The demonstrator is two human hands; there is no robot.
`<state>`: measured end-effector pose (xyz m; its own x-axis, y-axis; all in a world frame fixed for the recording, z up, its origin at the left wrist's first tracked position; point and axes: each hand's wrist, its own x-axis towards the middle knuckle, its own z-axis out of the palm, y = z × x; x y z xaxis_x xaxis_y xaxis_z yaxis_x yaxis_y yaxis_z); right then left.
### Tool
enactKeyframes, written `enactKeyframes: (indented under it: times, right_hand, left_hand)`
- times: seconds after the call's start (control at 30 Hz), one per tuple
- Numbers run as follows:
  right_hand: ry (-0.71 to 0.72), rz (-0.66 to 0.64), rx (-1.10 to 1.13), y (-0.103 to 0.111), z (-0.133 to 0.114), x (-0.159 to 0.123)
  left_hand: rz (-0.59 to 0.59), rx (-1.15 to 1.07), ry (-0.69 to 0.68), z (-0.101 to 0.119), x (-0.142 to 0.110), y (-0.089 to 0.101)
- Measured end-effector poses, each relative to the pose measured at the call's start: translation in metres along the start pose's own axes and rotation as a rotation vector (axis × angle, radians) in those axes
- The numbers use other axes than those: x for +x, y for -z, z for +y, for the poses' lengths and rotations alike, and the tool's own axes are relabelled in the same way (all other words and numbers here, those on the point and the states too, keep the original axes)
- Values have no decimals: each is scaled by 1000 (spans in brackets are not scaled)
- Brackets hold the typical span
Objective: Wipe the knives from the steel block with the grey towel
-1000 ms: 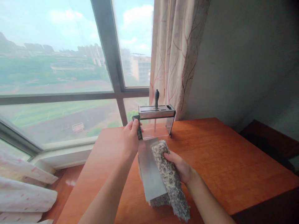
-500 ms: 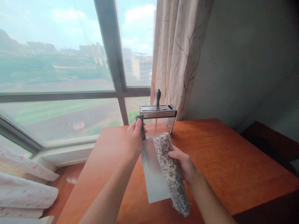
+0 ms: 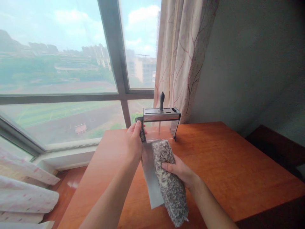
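Observation:
My left hand [image 3: 133, 143] is closed around the dark handle of a broad steel cleaver [image 3: 150, 173], whose blade points down toward me over the table. Against the flat of that blade my right hand [image 3: 179, 170] presses a speckled grey cloth [image 3: 169, 184], folded over the blade's right edge. Behind my hands a knife block [image 3: 162, 118] with a steel top and clear sides stands at the table's far edge, with one black-handled knife [image 3: 161, 100] upright in it.
The wooden table [image 3: 226, 165] runs to the right and toward me. A large window [image 3: 59, 76] lies behind it, a patterned curtain [image 3: 183, 57] hangs at its right, and a grey wall fills the right side. White fabric [image 3: 26, 194] lies at the lower left.
My right hand has slid the cloth along the blade, covering more of it, so less of the steel face shows. The cleaver stays held in about the same place.

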<state>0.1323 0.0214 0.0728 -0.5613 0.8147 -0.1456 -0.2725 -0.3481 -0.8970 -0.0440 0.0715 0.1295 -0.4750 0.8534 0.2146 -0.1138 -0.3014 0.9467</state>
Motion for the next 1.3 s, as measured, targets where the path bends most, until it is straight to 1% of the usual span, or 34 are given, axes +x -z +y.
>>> enactKeyframes:
  times: [0.1,0.23,0.4,0.53,0.63,0.73,0.83,0.97,1.13,1.3]
  right_hand:
    - [32,12,-36,0,4,0]
    - [94,85,-105,0,2,5]
    - [150,105,-114,-4,-13,14]
    - [200,93,-118,-10,-20,18]
    - [196,121,-105,-14,-17,19]
    - [158,147,-94,-17,-7,18]
    - [107,142,-84,-17,5,13]
    - [73,142,-90,-18,17,3]
    - [75,160,-68,-15,22,-2]
    - [104,258,23,-10,20,-5]
  left_hand:
    - [13,13,-15,-2,1,-1]
    - [-59,-9,-14,-5,-3,-4]
    - [-152,-19,10,-9,-12,-9]
    - [-189,-38,9,-8,-14,-10]
    - [-194,-39,-17,-7,-10,-7]
    - [-137,-36,-40,-6,-4,-3]
    - [-59,-46,-42,-5,4,3]
    - [3,-77,-37,-3,14,12]
    - [148,-117,-73,1,21,20]
    - [280,-220,-122,2,26,23]
